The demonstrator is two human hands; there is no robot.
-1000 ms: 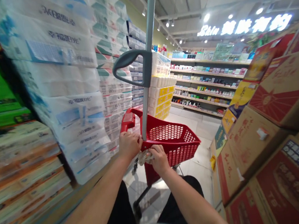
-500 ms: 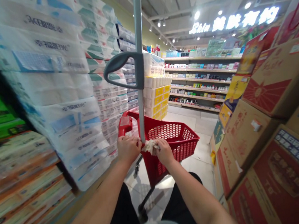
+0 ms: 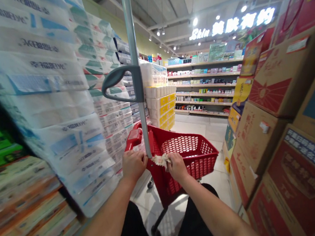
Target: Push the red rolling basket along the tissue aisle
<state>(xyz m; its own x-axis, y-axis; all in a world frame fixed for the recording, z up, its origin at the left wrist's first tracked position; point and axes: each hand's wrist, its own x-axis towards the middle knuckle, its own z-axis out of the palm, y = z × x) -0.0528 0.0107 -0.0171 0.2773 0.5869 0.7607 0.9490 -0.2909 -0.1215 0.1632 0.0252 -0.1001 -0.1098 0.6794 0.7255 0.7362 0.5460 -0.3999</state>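
Observation:
A red shopping basket cart (image 3: 190, 156) stands on the tiled aisle floor in front of me. A grey pole handle (image 3: 135, 71) rises from its near rim. My left hand (image 3: 133, 164) is closed around the near rim of the cart, right beside the base of the pole. My right hand (image 3: 176, 165) grips the same rim a little to the right and pinches a crumpled whitish tissue (image 3: 160, 159) against it. The cart's inside looks empty where I can see it.
Tall stacks of wrapped tissue-paper packs (image 3: 59, 106) line the left side. Stacked cardboard boxes (image 3: 282, 119) crowd the right. A yellow and white pack display (image 3: 163, 106) and shelves of small goods (image 3: 208, 89) stand ahead beyond the cart.
The view has tilted and the cart has rolled slightly forward along the aisle. Both hands keep their hold on the rim; the tissue now shows above the right hand.

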